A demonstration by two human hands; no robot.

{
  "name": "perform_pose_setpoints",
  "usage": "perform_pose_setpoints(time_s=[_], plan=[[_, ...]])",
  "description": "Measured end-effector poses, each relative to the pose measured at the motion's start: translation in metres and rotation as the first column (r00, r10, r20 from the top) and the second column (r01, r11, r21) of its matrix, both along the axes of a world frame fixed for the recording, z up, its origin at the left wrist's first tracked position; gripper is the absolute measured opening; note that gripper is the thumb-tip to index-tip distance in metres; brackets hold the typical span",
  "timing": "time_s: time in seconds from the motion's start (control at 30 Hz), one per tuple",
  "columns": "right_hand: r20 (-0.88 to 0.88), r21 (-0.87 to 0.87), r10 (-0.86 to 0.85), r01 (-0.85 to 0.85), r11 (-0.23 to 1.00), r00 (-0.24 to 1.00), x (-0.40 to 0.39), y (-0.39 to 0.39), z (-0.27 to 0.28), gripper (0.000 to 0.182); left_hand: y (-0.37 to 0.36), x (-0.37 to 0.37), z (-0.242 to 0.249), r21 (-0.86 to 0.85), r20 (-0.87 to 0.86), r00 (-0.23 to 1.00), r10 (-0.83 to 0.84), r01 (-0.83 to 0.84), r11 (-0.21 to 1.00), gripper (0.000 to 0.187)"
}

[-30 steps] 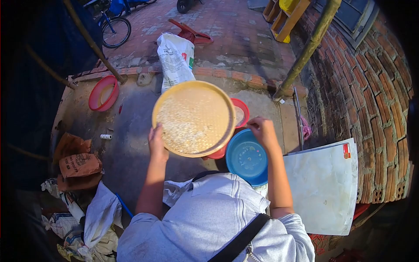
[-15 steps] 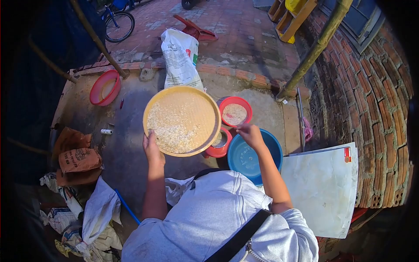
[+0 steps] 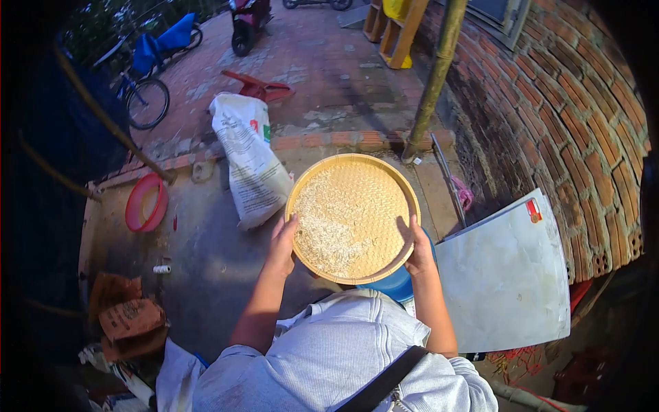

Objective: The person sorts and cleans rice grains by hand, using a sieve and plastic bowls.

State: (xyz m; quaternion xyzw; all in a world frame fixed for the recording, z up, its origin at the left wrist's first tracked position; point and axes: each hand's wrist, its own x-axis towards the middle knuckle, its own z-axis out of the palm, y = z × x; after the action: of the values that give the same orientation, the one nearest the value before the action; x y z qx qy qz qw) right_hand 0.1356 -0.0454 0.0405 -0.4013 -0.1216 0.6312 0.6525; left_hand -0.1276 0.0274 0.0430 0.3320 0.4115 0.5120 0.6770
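Note:
A round woven bamboo winnowing tray (image 3: 384, 220) is held up in front of me between both hands. Pale grains, perhaps rice, (image 3: 333, 244) lie on it, thickest toward the near left part. My left hand (image 3: 281, 247) grips the left rim, thumb on top. On the opposite side, my right hand (image 3: 420, 253) is closed on the rim, and its shadow falls on the weave. Below the tray, a blue basin (image 3: 398, 285) shows only at its edge. The tray hides the spot where the red bowls stood.
A white printed sack (image 3: 250, 172) stands ahead on the left. Farther left are a pink-red basin (image 3: 146, 202), a white spool (image 3: 162, 269) and brown paper bags (image 3: 134, 319). Pale sheets (image 3: 504, 281) lie at right beside a brick wall (image 3: 570, 158). A bamboo pole (image 3: 436, 82) rises ahead.
The tray has moved right in the view, over the basin and bowls. My right hand has gone from above the blue basin to the tray's right rim. The camera view has also shifted.

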Motion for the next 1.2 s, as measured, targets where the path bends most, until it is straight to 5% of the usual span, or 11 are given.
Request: perform_pose_setpoints(time_s=[0.1, 0.17, 0.2, 0.3, 0.37, 0.47, 0.7, 0.83, 0.9, 1.0, 1.2], plan=[[-0.036, 0.072, -0.105, 0.108, 0.992, 0.994, 0.016, -0.011, 0.000, 0.052, 0.009, 0.016, 0.001, -0.002, -0.134, 0.983, -0.122, 0.123, 0.992, 0.041], [-0.018, 0.090, -0.188, 0.188, 0.978, 0.982, 0.024, -0.021, -0.001, 0.051, 0.007, 0.036, 0.011, 0.450, -0.390, 0.916, 0.089, 0.105, 0.887, 0.041], [-0.016, 0.087, -0.228, 0.228, 0.970, 0.974, 0.029, -0.025, -0.003, 0.052, 0.009, 0.038, 0.018, 0.605, -0.631, 0.705, 0.324, 0.186, 0.774, 0.040], [-0.009, 0.096, -0.322, 0.321, 0.942, 0.947, 0.036, -0.033, -0.001, 0.052, 0.011, 0.048, 0.048, 0.723, -0.671, 0.629, 0.393, 0.437, 0.535, 0.038], [-0.007, 0.104, -0.370, 0.369, 0.924, 0.929, 0.036, -0.038, 0.003, 0.053, 0.007, 0.052, 0.057, 0.639, -0.750, 0.612, 0.250, 0.572, 0.514, 0.040], [0.005, 0.149, -0.372, 0.367, 0.918, 0.928, 0.036, -0.038, 0.001, 0.053, -0.005, 0.064, 0.052, 0.378, -0.910, 0.238, 0.340, 0.811, 0.446, 0.049], [-0.050, 0.111, -0.345, 0.348, 0.931, 0.937, 0.032, -0.032, -0.024, 0.053, -0.018, 0.080, 0.029, 0.101, -0.986, -0.006, 0.165, 0.770, 0.630, 0.033], [-0.061, 0.042, -0.299, 0.302, 0.952, 0.952, 0.029, -0.028, -0.036, 0.052, -0.016, 0.077, 0.016, 0.102, -0.992, 0.029, 0.124, 0.766, 0.635, 0.022], [-0.058, 0.024, -0.301, 0.303, 0.953, 0.952, 0.025, -0.025, -0.039, 0.053, -0.013, 0.077, 0.014, 0.287, -0.952, 0.285, 0.109, 0.714, 0.639, 0.015], [-0.077, 0.028, -0.271, 0.274, 0.961, 0.960, 0.023, -0.021, -0.043, 0.053, -0.008, 0.077, 0.018, 0.399, -0.894, 0.439, 0.093, 0.682, 0.613, 0.014], [-0.078, -0.001, -0.263, 0.264, 0.965, 0.962, 0.021, -0.018, -0.046, 0.052, 0.008, 0.062, 0.027, 0.344, -0.839, 0.542, -0.049, 0.598, 0.724, 0.016]])
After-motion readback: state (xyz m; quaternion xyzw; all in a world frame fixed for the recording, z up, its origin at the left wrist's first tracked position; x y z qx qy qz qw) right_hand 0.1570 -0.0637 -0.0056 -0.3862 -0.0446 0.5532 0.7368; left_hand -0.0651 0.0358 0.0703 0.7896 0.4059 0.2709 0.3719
